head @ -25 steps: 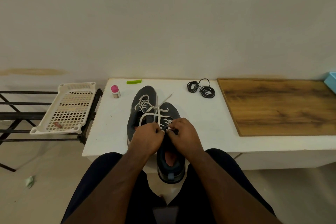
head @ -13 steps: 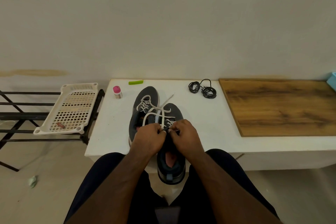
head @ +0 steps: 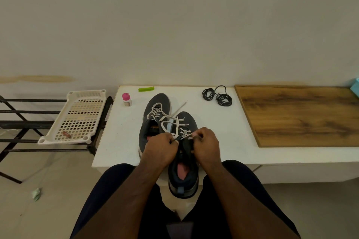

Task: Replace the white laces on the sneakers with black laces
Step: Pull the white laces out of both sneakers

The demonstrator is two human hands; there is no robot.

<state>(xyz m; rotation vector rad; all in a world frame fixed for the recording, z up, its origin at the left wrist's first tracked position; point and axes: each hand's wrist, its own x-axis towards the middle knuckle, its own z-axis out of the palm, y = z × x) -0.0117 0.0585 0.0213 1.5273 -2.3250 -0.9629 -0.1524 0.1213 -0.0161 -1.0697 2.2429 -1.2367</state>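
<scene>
Two dark grey sneakers with white laces lie on the white table [head: 120, 141]. The left sneaker [head: 155, 110] sits farther back. The right sneaker [head: 184, 176] hangs its heel over the table's front edge, between my knees. My left hand [head: 161, 149] and my right hand [head: 206, 147] are both over the right sneaker's throat, each pinching a strand of its white lace [head: 182, 134]. Loose loops of white lace lie across both shoes. Two coiled black laces [head: 218, 96] rest on the table behind and to the right.
A wooden board [head: 299, 116] covers the table's right part. A small pink-capped bottle [head: 126, 99] and a green clip [head: 146, 89] sit near the table's back left. A white perforated tray [head: 77, 116] lies on a black metal rack at the left.
My hands have drawn slightly apart on the right sneaker's lace; the loosened loops have shifted a little. The view has drifted slightly.
</scene>
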